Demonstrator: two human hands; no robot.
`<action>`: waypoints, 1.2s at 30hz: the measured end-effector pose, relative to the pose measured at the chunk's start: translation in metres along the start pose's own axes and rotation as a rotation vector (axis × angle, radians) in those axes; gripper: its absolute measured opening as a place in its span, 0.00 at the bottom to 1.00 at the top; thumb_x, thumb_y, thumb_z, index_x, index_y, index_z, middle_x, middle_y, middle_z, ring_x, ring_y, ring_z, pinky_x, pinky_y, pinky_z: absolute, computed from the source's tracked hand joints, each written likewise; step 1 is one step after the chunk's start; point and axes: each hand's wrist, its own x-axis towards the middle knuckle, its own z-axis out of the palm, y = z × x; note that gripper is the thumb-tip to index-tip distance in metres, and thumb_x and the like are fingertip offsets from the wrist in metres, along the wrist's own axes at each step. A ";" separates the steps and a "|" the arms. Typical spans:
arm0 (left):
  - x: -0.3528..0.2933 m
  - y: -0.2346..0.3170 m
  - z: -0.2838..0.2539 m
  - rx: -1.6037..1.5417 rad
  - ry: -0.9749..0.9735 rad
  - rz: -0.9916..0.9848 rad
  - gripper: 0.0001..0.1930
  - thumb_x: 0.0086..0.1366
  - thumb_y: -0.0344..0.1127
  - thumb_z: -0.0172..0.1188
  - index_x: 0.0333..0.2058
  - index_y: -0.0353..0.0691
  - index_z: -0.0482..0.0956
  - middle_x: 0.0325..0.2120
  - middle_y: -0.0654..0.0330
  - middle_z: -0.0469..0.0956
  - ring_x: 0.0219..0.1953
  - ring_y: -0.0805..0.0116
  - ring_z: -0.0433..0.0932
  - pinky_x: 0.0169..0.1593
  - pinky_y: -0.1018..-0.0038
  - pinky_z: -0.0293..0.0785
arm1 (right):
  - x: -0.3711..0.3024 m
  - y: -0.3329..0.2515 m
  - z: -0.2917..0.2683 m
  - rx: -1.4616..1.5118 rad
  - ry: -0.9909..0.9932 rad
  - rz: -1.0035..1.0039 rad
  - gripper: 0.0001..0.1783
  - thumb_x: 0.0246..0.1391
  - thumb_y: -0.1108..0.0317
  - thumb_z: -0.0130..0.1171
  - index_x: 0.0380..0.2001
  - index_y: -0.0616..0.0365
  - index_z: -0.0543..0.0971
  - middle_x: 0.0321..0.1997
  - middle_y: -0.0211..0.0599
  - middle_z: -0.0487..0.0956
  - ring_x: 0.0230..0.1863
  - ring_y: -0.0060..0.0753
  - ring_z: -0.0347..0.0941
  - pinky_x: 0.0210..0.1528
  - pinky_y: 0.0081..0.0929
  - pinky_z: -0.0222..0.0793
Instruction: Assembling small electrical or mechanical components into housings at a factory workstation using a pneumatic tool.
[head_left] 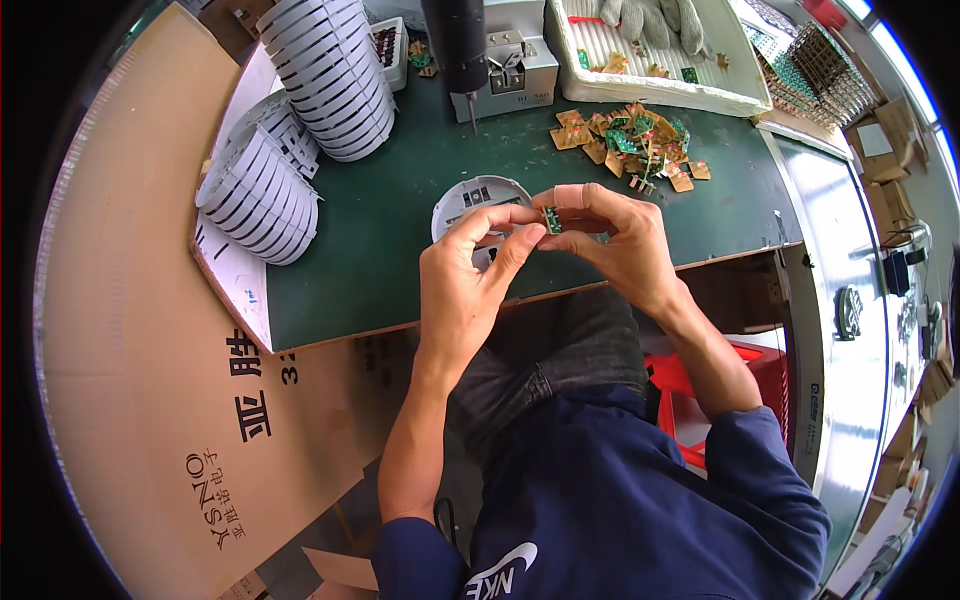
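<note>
A small green circuit board (pixel 552 220) is held up at the middle of the view, above the near part of the green table. My right hand (pixel 622 238) pinches it between thumb and fingers; a pale bandage wraps one of its fingers. From the other side my left hand (pixel 468 270) closes thumb and forefinger at the board's left edge. Under and behind my hands lies a round white plastic housing (pixel 462 197) with slots, partly covered by my fingers. Further back, the tip of a dark electric screwdriver (pixel 473 112) hangs point down.
Tall stacks of white round housings (pixel 335 85) stand at the left. A loose pile of small tan and green boards (pixel 630 145) lies right of centre. Behind it sits a white foam tray (pixel 735 98) with gloves (pixel 655 22). A grey screw-feeder box (pixel 525 85) stands at the back.
</note>
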 end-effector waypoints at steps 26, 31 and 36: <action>-0.018 -0.007 -0.011 0.278 0.086 0.414 0.07 0.61 0.24 0.71 0.38 0.36 0.84 0.35 0.61 0.85 0.36 0.69 0.83 0.41 0.74 0.79 | -0.012 0.015 0.010 0.484 -0.150 0.050 0.18 0.58 0.77 0.65 0.53 0.68 0.81 0.58 0.45 0.82 0.56 0.31 0.80 0.56 0.25 0.79; -0.023 -0.009 -0.008 0.134 0.143 0.358 0.08 0.60 0.24 0.72 0.38 0.36 0.84 0.39 0.59 0.83 0.33 0.70 0.81 0.39 0.75 0.78 | -0.009 0.010 0.013 0.582 -0.118 -0.022 0.20 0.60 0.77 0.64 0.55 0.67 0.78 0.60 0.50 0.80 0.60 0.38 0.78 0.64 0.35 0.75; -0.027 -0.019 -0.003 0.169 0.189 0.412 0.10 0.59 0.23 0.73 0.38 0.36 0.83 0.39 0.59 0.83 0.32 0.73 0.79 0.38 0.76 0.77 | -0.009 0.008 0.018 0.667 -0.125 -0.038 0.22 0.59 0.77 0.65 0.56 0.65 0.76 0.62 0.53 0.78 0.63 0.41 0.76 0.68 0.41 0.71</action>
